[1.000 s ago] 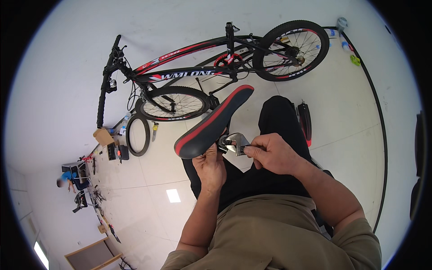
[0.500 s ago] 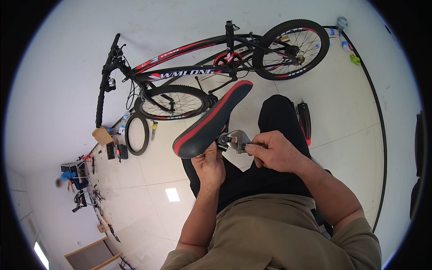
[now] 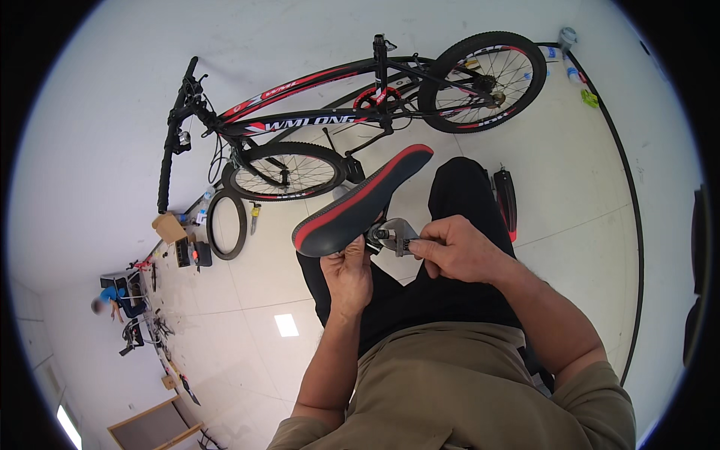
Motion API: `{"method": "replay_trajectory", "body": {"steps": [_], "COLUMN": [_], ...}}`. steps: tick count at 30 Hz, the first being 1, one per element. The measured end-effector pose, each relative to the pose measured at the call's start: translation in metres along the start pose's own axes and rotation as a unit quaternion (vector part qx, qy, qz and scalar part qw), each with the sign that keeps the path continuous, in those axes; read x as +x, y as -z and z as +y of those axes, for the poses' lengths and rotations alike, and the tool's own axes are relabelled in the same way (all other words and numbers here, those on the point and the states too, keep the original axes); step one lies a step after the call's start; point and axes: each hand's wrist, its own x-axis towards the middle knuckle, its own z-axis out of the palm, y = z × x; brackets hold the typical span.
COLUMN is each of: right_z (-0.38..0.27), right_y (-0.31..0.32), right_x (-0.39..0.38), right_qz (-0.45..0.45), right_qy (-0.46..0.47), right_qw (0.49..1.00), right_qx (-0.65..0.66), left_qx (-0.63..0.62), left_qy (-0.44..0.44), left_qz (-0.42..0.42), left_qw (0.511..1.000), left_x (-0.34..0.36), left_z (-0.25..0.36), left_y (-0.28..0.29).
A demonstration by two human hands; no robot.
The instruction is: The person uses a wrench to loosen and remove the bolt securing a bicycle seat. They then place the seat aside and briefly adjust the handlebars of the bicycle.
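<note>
A black bicycle saddle [image 3: 352, 210] with a red stripe lies tilted over my lap, its narrow nose pointing up and right. My left hand [image 3: 348, 276] is closed around the underside of its wide rear end; most of those fingertips are hidden beneath it. Under the saddle, the metal clamp [image 3: 380, 234] shows at the right side. The jaws of an adjustable wrench [image 3: 399, 238] sit around the clamp's end. My right hand [image 3: 457, 250] pinches that wrench near its adjusting screw, and the rest of the handle is hidden by the hand.
A black and red bicycle [image 3: 315, 118] without a saddle leans by the wall ahead. A loose tire [image 3: 227, 225], a yellow-handled tool [image 3: 256, 217] and a cardboard box [image 3: 169, 227] lie left. A black-red mudguard [image 3: 506, 201] lies beyond my right knee. Another person [image 3: 112, 294] sits far left.
The saddle has swung slightly, its nose shifting down and right and its rear end up a little. Both hands keep their grips, and the wrench stays on the clamp.
</note>
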Motion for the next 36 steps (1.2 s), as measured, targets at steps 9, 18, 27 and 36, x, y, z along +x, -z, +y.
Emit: {"method": "replay_trajectory", "body": {"steps": [9, 18, 27, 36], "right_z": [0.002, 0.011, 0.014, 0.015], "right_y": [-0.003, -0.031, -0.040, -0.035], "right_x": [0.001, -0.002, -0.003, -0.001], "right_qz": [0.011, 0.018, 0.038, 0.038], "right_qy": [-0.008, -0.074, -0.072, -0.072], "right_qw": [1.000, 0.959, 0.962, 0.962], "right_qx": [0.026, 0.274, 0.259, 0.259], "left_qx": [-0.017, -0.032, -0.007, 0.017], "left_qy": [-0.005, -0.068, -0.065, -0.051], "left_qz": [-0.006, 0.099, 0.106, 0.151], "left_qw": [1.000, 0.992, 0.992, 0.987], "left_x": [-0.001, -0.013, -0.013, -0.005], "left_z": [0.004, -0.013, -0.017, -0.012], "left_y": [-0.004, -0.030, -0.027, -0.032]}}
